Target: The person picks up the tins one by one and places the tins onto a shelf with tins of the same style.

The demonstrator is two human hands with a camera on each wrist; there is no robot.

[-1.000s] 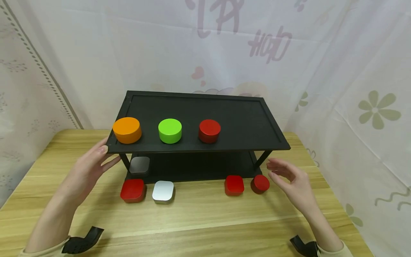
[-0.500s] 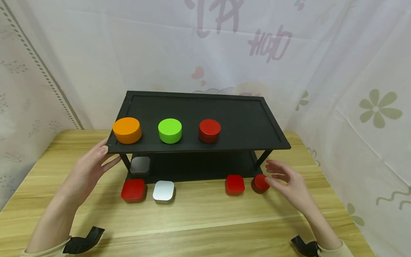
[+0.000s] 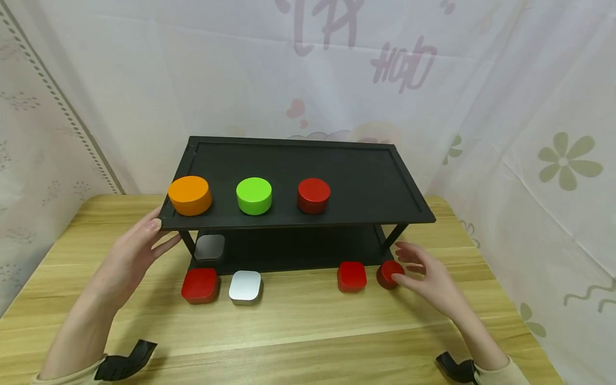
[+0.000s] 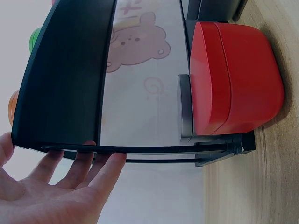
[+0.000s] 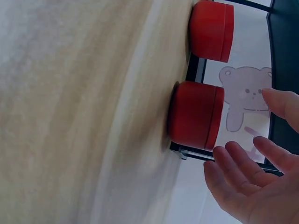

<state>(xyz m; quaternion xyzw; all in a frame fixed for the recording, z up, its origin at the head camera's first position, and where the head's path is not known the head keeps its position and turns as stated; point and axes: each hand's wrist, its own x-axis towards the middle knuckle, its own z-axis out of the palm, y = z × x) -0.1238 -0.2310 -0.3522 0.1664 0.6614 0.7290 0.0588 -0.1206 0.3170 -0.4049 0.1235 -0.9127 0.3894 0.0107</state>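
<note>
While the left hand [image 3: 135, 245] pinches the eight-o'clock corner of the black shelf [image 3: 368, 187], the round red tin [image 3: 386, 275] stands upright on the table [image 3: 289, 342] at nine o'clock from the nearer right hand [image 3: 428, 274], whose thumb and fingers are apart, just beside the lid [image 5: 216, 119].

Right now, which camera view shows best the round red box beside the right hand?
The right wrist view: there the round red box looks large and almost uncovered. The head view shows it smaller, from above, partly behind the right hand. The left wrist view does not show it.
</note>
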